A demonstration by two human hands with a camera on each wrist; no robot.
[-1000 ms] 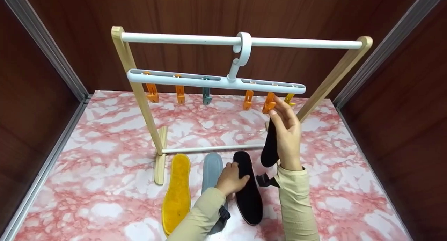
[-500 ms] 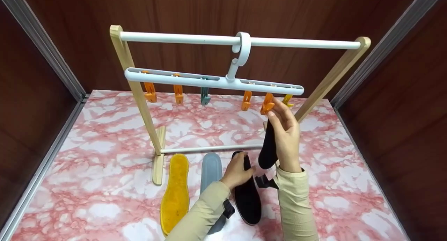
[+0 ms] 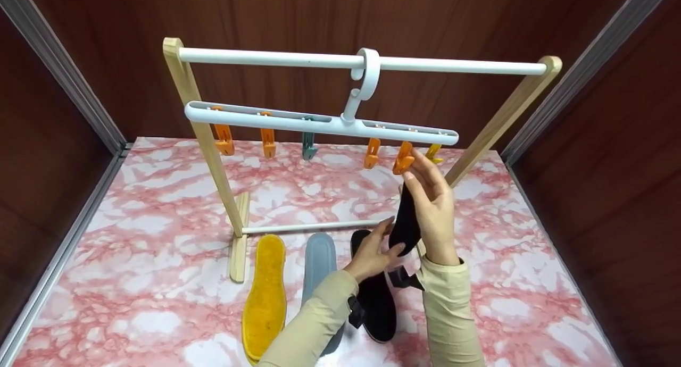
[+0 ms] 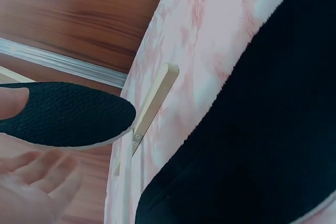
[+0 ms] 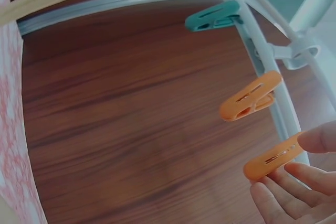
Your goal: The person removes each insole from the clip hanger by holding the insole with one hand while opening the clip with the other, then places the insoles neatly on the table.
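Note:
My right hand (image 3: 437, 210) is raised at the hanger and pinches an orange clothespin (image 3: 403, 158) between thumb and fingers; the right wrist view shows this clothespin (image 5: 265, 162) too. A black insole (image 3: 407, 218) hangs down beside that hand, its upper end hidden behind it. My left hand (image 3: 370, 258) is at the lower end of the hanging insole, thumb and fingers spread. In the left wrist view, the thumb (image 4: 10, 100) overlaps the insole (image 4: 79, 114) while the blurred fingers stay apart below. Another black insole (image 3: 379, 308) lies beneath the left arm.
A white hanger (image 3: 298, 123) hooks over the white rod (image 3: 266, 57) of a wooden stand (image 3: 213, 159). It carries more orange clothespins (image 3: 372, 153), a green clothespin (image 3: 308, 145) and a yellow clothespin (image 3: 434, 154). On the marbled table (image 3: 159, 239) lie yellow (image 3: 266, 298) and grey insoles (image 3: 319, 255).
My left hand has moved up and right, from over the black insole on the table to the hanging one's lower end. My right hand keeps its hold on the clothespin.

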